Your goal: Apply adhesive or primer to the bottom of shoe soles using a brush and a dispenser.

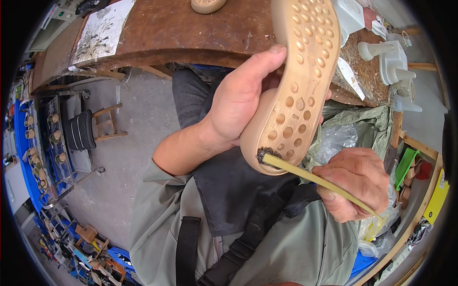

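A beige shoe sole (pixel 298 76) is held up before me, its inner face with rows of round studs and round hollows turned toward me. My left hand (pixel 238 97) is closed around its side, thumb along the edge; the other fingers are mostly hidden behind it. My right hand (pixel 355 183) pinches a brush (pixel 324 182) with a flat yellowish handle. The brush's dark bristles touch the rounded lower end of the sole, near its rim. Part of another beige sole (pixel 208 5) lies on the brown workbench (pixel 191 31) at the top.
White plastic squeeze bottles (pixel 395 62) with nozzles stand at the bench's right end. Below them hang green sheeting (pixel 367 121) and clear plastic bags. At left are a wheeled rack (pixel 59 143) with several shoes and a black-backed chair (pixel 81 131). Paper (pixel 102 28) lies on the bench.
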`<state>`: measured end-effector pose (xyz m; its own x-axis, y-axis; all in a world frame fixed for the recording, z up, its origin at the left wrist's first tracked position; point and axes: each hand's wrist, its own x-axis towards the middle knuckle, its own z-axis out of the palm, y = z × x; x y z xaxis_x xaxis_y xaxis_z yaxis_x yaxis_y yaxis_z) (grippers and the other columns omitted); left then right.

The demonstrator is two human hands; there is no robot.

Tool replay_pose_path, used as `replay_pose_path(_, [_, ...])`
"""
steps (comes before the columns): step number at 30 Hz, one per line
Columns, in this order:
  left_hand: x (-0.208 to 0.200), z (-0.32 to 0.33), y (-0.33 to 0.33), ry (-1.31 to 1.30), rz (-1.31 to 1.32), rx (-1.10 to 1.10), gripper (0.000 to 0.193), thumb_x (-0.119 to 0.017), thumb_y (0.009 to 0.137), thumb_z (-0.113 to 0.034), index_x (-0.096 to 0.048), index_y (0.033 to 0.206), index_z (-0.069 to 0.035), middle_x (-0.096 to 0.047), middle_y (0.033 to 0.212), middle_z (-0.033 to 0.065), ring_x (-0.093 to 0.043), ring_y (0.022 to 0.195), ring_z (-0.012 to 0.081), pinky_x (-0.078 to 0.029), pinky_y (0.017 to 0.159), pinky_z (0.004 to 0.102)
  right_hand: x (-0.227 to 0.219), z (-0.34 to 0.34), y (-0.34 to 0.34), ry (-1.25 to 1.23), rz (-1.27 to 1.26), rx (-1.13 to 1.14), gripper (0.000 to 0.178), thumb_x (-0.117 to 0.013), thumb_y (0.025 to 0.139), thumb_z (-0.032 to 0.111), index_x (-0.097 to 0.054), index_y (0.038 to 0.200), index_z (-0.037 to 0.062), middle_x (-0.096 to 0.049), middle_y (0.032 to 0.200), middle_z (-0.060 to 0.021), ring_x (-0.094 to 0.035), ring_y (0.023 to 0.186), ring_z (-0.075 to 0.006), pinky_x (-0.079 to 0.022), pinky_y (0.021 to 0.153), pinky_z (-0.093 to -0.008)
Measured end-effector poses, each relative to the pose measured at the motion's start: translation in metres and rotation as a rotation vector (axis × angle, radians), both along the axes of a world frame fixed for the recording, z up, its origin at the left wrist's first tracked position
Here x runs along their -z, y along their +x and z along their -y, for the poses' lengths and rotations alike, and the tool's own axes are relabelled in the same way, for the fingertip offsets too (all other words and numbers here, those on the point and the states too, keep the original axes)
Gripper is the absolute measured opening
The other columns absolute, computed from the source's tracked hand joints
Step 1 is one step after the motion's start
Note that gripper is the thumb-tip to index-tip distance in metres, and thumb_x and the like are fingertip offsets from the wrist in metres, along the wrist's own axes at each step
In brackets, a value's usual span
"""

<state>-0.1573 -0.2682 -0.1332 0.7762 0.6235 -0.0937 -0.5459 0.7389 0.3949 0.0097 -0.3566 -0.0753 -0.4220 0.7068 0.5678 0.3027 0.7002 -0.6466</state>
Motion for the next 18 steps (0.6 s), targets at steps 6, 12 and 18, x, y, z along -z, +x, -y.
replay_pose_path(6, [0.009,0.002,0.002,0.011,-0.024,0.195,0.057,-0.023,0.097,-0.040,-0.039,0.133,0.001,-0.056,0.111,0.0285,-0.063,0.089,0.0363,-0.054,0.079,0.0417,-0.006,-0.016,0.009,-0.024,0.043,-0.200,0.020,-0.072,0.070,0.004,-0.063,0.084,-0.0080,-0.064,0.069,-0.0155,-0.057,0.045,-0.0173,-0.042,0.036,-0.0248])
replay_pose_path(12, [0.018,0.009,0.002,-0.142,0.000,0.264,0.043,-0.039,0.096,-0.029,-0.050,0.124,0.003,-0.060,0.112,0.0169,-0.063,0.096,0.0231,-0.051,0.086,0.0351,0.000,-0.043,0.013,0.017,0.012,-0.435,0.017,-0.070,0.073,0.006,-0.064,0.082,-0.0078,-0.064,0.068,-0.0150,-0.058,0.045,-0.0150,-0.042,0.035,-0.0240])
replay_pose_path(18, [0.027,0.008,0.007,-0.264,0.090,0.363,0.035,-0.045,0.094,-0.022,-0.054,0.118,0.002,-0.061,0.112,0.0108,-0.060,0.099,0.0172,-0.048,0.090,0.0302,-0.004,-0.057,0.015,-0.082,0.071,-0.578,0.011,-0.067,0.075,0.005,-0.068,0.079,-0.0049,-0.062,0.062,-0.0116,-0.056,0.042,-0.0122,-0.038,0.034,-0.0224])
